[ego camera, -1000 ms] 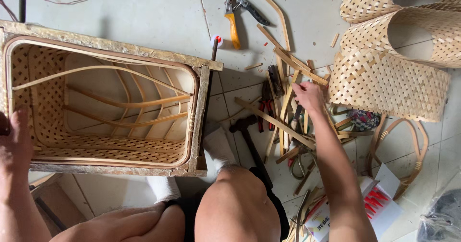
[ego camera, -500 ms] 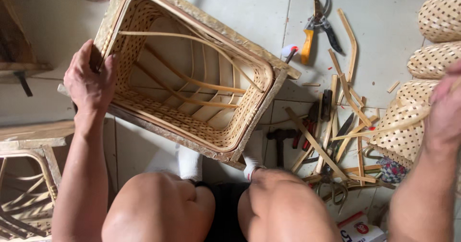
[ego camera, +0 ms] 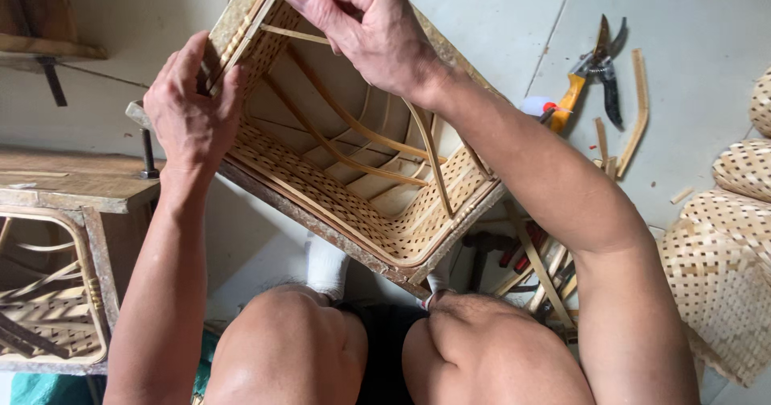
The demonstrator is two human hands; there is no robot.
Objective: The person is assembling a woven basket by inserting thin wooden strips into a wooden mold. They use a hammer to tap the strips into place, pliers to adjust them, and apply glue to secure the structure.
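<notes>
- Both hands grip one woven basket (ego camera: 345,188), a deep rectangular one tilted with its open mouth toward the camera.
- Left hand (ego camera: 191,112) is closed over the basket's left rim, thumb outside and fingers curled against the edge.
- Right hand (ego camera: 365,23) is closed on the far rim at the top, fingertips pinching a thin bamboo strip (ego camera: 293,34) that runs across the opening.
- Between the two hands the basket hangs above the person's bare knees (ego camera: 385,349), its lower corner close over them.
- Curved bamboo ribs (ego camera: 365,136) cross the inside of the basket.
- Orange-handled shears (ego camera: 590,71) lie on the tiled floor (ego camera: 691,19) to the right, well apart from the hands.
- Loose bamboo pieces (ego camera: 546,268) lie under the right forearm.
- Woven mats (ego camera: 723,268) sit at the right edge.
- Another basket (ego camera: 48,308) stands at lower left, beneath a wooden bench (ego camera: 72,180).
</notes>
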